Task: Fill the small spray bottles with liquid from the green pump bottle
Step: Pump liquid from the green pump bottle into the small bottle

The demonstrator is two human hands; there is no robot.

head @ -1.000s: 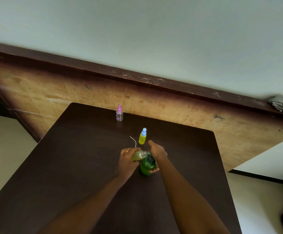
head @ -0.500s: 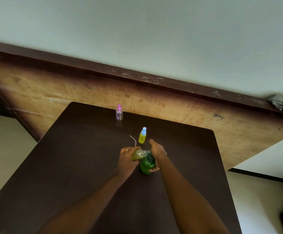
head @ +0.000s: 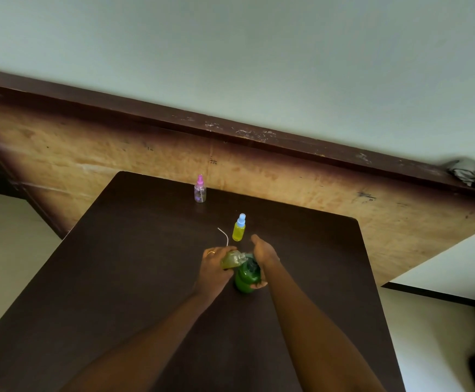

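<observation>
Fingers [head: 213, 253] of the left hand [head: 214, 271], one wearing a ring, are curling round a small bottle [head: 231, 259] and holding it tipped over, its open neck lying against the top of the green bottle [head: 245, 277]. The right hand [head: 262, 253] is wrapping the green bottle from the far side, thumb pointing away, fingertips [head: 259, 284] showing round its lower flank. The pump head is hidden, so I cannot tell whether it is being pressed. Both bottles are sitting near the middle of the table [head: 117, 278]; whether the green one is resting on it or is lifted, I cannot tell.

By my judgement, this bottle is being filled. Doing it well is asking for the neck right under the spout, the small bottle steady and not tilted so far that liquid runs back out, and slow, short pumps with a firm hold on the green bottle.

Both forearms are reaching forward and converging, wrists close together. The blue-capped yellow bottle [head: 238, 229] is standing just beyond the hands with a thin white tube [head: 224, 236] lying beside it. The pink-capped bottle [head: 200, 190] is standing well apart at the far edge.
</observation>
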